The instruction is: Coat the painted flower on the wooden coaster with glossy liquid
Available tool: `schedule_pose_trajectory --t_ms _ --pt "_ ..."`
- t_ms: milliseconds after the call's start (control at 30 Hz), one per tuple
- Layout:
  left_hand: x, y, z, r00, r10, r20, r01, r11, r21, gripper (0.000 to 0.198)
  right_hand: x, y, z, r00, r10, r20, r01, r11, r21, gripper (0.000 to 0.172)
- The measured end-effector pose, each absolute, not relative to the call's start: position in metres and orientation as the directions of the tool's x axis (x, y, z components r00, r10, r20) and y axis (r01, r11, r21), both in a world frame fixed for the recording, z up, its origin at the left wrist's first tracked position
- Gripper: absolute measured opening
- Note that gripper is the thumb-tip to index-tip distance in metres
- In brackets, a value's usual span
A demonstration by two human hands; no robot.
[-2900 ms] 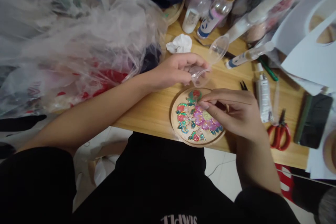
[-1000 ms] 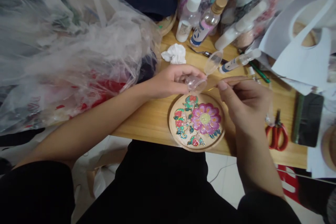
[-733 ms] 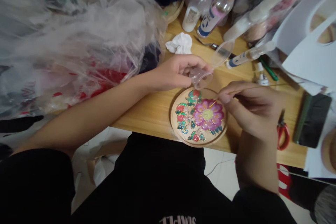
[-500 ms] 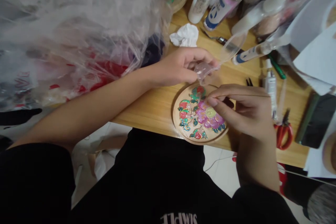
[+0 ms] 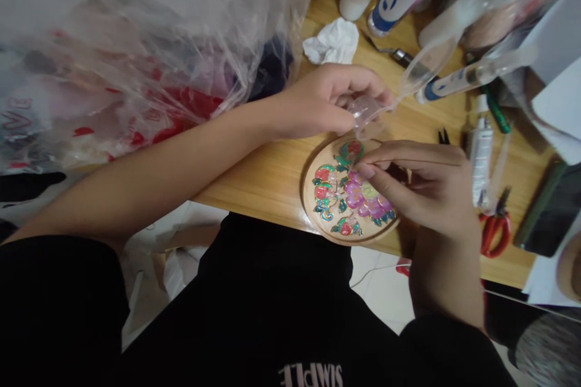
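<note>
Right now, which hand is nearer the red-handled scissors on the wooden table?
Right. The right hand lies just beside the scissors; the left hand is farther, beyond the round wooden disc.

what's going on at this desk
A person sits at a wooden table doing craft work. Their left hand holds a small clear container with its lid hinged open, just above a round wooden disc bearing a coloured flower design. Their right hand rests over the disc, fingertips pinched together at the purple flower; anything between them is too thin to make out. Red scissors, a crumpled tissue and a big plastic bag lie around.
</note>
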State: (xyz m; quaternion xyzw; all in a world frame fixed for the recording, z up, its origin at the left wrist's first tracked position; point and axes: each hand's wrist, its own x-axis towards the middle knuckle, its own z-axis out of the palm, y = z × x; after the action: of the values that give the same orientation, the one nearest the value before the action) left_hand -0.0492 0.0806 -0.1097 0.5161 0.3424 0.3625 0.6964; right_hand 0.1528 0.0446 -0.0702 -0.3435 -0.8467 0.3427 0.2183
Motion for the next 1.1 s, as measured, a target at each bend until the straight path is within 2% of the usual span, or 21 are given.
schedule_pose_trajectory --t_ms 333,733,1100 --pt "-0.0473 0.0806 -0.1060 0.484 0.864 -0.138 -0.138 0.231 0.963 0.032 0.1521 0.0444 -0.0712 -0.684 0.720 0.118 0.428 0.527 -0.734 0.009" --pt "-0.0496 0.0803 -0.1083 0.515 0.851 -0.107 -0.127 0.200 0.972 0.037 0.1519 0.0445 -0.0717 -0.685 0.719 0.117 0.427 0.527 -0.735 0.008" --pt "-0.0478 0.0813 -0.1070 0.509 0.858 -0.075 -0.191 0.198 0.962 0.040 0.1532 0.0449 -0.0729 -0.669 0.731 0.135 0.437 0.534 -0.724 0.006"
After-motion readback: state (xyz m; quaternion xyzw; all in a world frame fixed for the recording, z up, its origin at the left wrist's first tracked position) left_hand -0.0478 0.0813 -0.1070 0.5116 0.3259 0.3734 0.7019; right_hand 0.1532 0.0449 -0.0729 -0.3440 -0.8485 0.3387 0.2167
